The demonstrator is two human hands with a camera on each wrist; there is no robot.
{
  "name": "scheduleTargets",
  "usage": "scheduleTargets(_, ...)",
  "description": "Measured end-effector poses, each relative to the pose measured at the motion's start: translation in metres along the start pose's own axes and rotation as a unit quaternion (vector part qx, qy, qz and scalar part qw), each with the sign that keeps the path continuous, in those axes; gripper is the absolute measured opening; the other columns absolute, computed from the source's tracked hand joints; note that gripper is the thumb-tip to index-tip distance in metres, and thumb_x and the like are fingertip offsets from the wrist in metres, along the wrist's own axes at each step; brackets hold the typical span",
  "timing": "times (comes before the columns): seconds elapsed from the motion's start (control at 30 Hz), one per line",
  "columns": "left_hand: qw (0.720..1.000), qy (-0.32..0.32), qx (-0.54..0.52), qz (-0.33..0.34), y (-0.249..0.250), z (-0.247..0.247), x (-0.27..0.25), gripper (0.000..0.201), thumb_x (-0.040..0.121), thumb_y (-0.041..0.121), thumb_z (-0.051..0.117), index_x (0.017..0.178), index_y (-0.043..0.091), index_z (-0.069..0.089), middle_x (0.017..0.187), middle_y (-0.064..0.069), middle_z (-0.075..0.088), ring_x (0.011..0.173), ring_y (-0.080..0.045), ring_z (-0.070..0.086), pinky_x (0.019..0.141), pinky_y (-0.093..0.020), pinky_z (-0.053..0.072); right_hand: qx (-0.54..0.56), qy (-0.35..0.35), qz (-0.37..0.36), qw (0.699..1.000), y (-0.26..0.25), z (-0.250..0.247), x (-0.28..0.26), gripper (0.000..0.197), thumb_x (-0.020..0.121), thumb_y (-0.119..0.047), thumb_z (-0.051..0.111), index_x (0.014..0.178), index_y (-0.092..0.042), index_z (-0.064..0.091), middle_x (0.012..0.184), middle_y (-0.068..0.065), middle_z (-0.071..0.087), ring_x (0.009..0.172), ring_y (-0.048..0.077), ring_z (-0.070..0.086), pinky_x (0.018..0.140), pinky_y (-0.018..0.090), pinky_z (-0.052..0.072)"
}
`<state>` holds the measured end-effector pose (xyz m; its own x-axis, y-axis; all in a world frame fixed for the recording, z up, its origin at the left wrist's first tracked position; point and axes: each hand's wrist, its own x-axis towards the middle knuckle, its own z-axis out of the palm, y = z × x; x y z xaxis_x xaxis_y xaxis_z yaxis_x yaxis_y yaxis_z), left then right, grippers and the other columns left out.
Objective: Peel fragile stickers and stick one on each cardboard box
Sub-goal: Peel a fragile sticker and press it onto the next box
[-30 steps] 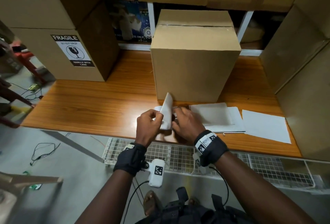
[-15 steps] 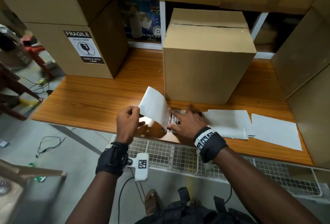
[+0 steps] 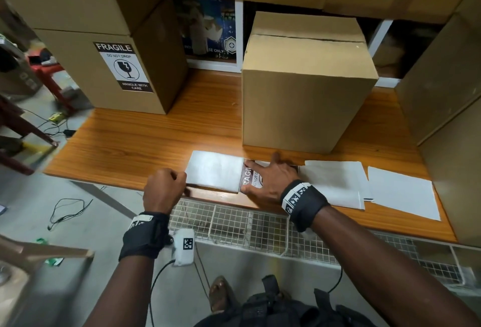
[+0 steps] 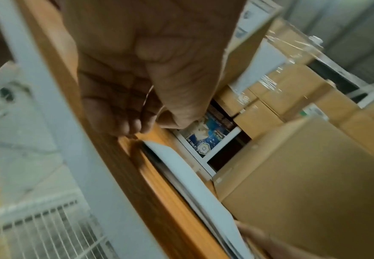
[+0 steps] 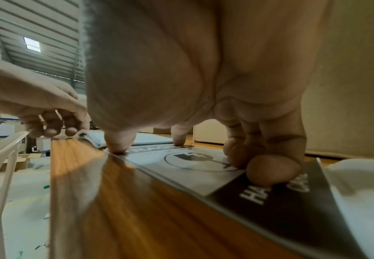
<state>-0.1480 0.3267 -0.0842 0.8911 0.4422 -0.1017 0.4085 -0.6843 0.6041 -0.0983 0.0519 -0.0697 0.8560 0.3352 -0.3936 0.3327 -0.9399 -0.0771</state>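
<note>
A printed fragile sticker (image 3: 249,179) lies flat on the wooden table (image 3: 130,144), in front of a plain cardboard box (image 3: 307,97). My right hand (image 3: 260,171) presses down on it with spread fingers; the right wrist view shows the thumb and fingertips (image 5: 178,138) on the sticker (image 5: 181,175). A white sheet (image 3: 216,171) lies flat just left of the sticker, blank side up. My left hand (image 3: 182,183) is curled at that sheet's left edge and appears to pinch it. The left wrist view shows the left hand (image 4: 146,126) above the white sheet (image 4: 181,168).
Two stacked boxes (image 3: 86,74) with fragile labels stand at the back left. More white sheets (image 3: 335,183) lie right of my right hand. Large boxes (image 3: 442,92) wall in the right side. A wire rack (image 3: 234,225) runs below the table's front edge.
The white sheet that my left hand held up and curled has been folded over to the left and now lies flat. My right hand stays pressed on the sticker.
</note>
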Motion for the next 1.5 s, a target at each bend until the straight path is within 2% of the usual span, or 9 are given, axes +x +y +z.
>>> scheduleTargets(0.13,0.987,0.064,0.078,0.127,0.023,0.013,-0.011,0.023,0.094,0.027,0.06,0.096,0.008,0.074,0.092,-0.012,0.072,0.085,-0.03,0.065,0.074,-0.04,0.053,-0.004,0.0,0.002,1.0,-0.001,-0.001,-0.001,0.086,0.081,-0.091,0.033,0.154,-0.052,0.01,0.128,0.017,0.032,0.099,0.043,0.057,0.081,0.041,0.05)
scheduleTargets(0.27,0.967,-0.037,0.103,0.232,0.05,0.048,-0.027,0.034,0.097,0.041,0.056,0.123,0.023,0.069,0.124,-0.006,0.065,0.119,-0.027,0.054,0.099,-0.047,0.041,-0.003,-0.001,0.003,1.0,-0.003,-0.001,-0.002,0.087,0.08,-0.092,0.033,0.154,-0.051,0.012,0.122,0.015,0.032,0.098,0.04,0.058,0.075,0.036,0.049)
scheduleTargets(0.37,0.958,-0.084,0.137,0.237,0.053,0.064,-0.027,0.039,0.099,0.047,0.053,0.136,0.037,0.06,0.138,-0.001,0.053,0.132,-0.022,0.04,0.107,-0.047,0.029,0.009,0.002,0.02,1.0,-0.005,0.001,-0.007,0.088,0.079,-0.092,0.033,0.155,-0.052,0.013,0.132,0.019,0.031,0.106,0.045,0.059,0.081,0.04,0.054)
scheduleTargets(0.5,0.952,-0.102,0.155,0.244,0.051,0.069,-0.024,0.041,0.098,0.056,0.051,0.137,0.046,0.056,0.136,0.0,0.047,0.131,-0.022,0.036,0.106,-0.049,0.026,0.016,0.006,0.038,0.999,-0.006,0.007,-0.014,0.087,0.08,-0.092,0.031,0.155,-0.053,0.011,0.146,0.025,0.023,0.116,0.051,0.054,0.087,0.047,0.053)
scheduleTargets(0.77,0.952,-0.106,0.16,0.238,0.046,0.073,-0.017,0.041,0.095,0.064,0.051,0.133,0.051,0.054,0.13,0.004,0.041,0.128,-0.022,0.032,0.104,-0.048,0.024,0.04,-0.062,-0.011,0.997,0.015,-0.003,0.007,0.064,0.094,-0.079,0.021,0.153,-0.056,0.011,0.15,0.021,0.046,0.123,0.037,0.057,0.104,0.048,0.048)
scheduleTargets(0.9,0.956,-0.137,0.115,0.233,0.038,0.073,-0.01,0.037,0.097,0.061,0.048,0.133,0.055,0.053,0.124,0.009,0.035,0.127,-0.018,0.029,0.106,-0.046,0.019,0.043,-0.037,-0.056,0.997,0.018,-0.019,0.012,0.046,0.107,-0.05,0.035,0.153,-0.045,0.032,0.146,0.003,0.055,0.123,0.025,0.058,0.101,0.041,0.047)
scheduleTargets(1.07,0.956,-0.149,0.096,0.236,0.036,0.074,-0.008,0.036,0.1,0.055,0.048,0.136,0.055,0.051,0.125,0.009,0.034,0.123,-0.015,0.028,0.109,-0.048,0.017,0.136,-0.014,-0.049,0.989,0.014,-0.015,0.025,0.034,0.105,-0.039,0.049,0.138,-0.034,0.057,0.134,-0.003,0.063,0.113,0.017,0.061,0.099,0.039,0.049)
scheduleTargets(1.23,0.957,-0.141,0.092,0.238,0.034,0.078,-0.008,0.035,0.099,0.052,0.049,0.135,0.055,0.051,0.126,0.008,0.035,0.122,-0.016,0.027,0.108,-0.049,0.02,0.218,-0.008,-0.019,0.976,0.014,-0.014,0.026,0.038,0.104,-0.031,0.055,0.142,-0.031,0.053,0.135,-0.002,0.06,0.112,0.01,0.056,0.087,0.026,0.045)
scheduleTargets(1.5,0.96,-0.152,0.085,0.221,0.036,0.079,-0.006,0.035,0.097,0.053,0.052,0.132,0.053,0.051,0.123,0.007,0.035,0.123,-0.019,0.031,0.11,-0.053,0.021,0.255,-0.022,-0.014,0.967,0.015,-0.015,0.028,0.042,0.103,-0.031,0.056,0.144,-0.032,0.05,0.132,0.003,0.063,0.104,0.009,0.056,0.083,0.026,0.044)
